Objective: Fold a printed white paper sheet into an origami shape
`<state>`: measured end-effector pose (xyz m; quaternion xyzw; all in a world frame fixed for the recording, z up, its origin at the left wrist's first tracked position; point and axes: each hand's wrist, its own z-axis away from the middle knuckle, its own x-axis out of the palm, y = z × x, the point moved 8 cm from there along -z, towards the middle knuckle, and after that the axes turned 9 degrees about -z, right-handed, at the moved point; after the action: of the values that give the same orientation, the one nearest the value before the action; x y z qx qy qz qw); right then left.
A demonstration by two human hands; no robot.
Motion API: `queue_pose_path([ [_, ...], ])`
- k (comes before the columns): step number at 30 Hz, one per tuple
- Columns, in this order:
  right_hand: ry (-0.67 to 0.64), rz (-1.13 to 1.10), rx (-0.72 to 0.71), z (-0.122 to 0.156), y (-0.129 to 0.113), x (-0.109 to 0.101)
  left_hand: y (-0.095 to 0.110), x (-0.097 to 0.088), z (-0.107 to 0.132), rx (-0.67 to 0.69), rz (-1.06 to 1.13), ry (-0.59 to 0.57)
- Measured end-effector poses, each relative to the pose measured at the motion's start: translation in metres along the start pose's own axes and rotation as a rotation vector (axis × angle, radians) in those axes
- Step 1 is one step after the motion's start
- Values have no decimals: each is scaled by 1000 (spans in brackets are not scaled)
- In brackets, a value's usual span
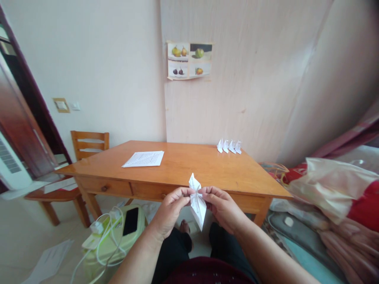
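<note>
Between my two hands is a folded white paper (pixel 199 207), shaped like a long diamond with creases meeting at its middle. My left hand (pixel 174 205) pinches its left side between thumb and forefinger. On the opposite side, my right hand (pixel 219 203) pinches it the same way. The paper is held up in front of the table's near edge, above my lap. Several small folded paper figures (pixel 229 146) stand in a row at the back right of the wooden table (pixel 189 161). A stack of printed sheets (pixel 143 158) lies at the table's left.
A wooden chair (pixel 90 141) stands behind the table's left end. Below it on the left, a pale green box (pixel 103 244) carries a phone (pixel 130 221) and white cables (pixel 109 232). Bags and cloth (pixel 331 189) are piled at the right. Paper (pixel 49 262) lies on the floor.
</note>
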<state>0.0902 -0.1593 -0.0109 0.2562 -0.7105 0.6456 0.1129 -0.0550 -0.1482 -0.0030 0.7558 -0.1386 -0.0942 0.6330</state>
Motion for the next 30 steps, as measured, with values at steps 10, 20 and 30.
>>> queue_pose_path([
  [10, 24, 168, -197, -3, -1, 2, -7, -3, -2, -29, 73, 106],
  [20, 114, 403, -328, 0, 0, 2, -14, -3, -1, -13, -38, 173],
  [30, 233, 570, -377, 8, -11, 3, -4, -1, 1, 109, -205, 231],
])
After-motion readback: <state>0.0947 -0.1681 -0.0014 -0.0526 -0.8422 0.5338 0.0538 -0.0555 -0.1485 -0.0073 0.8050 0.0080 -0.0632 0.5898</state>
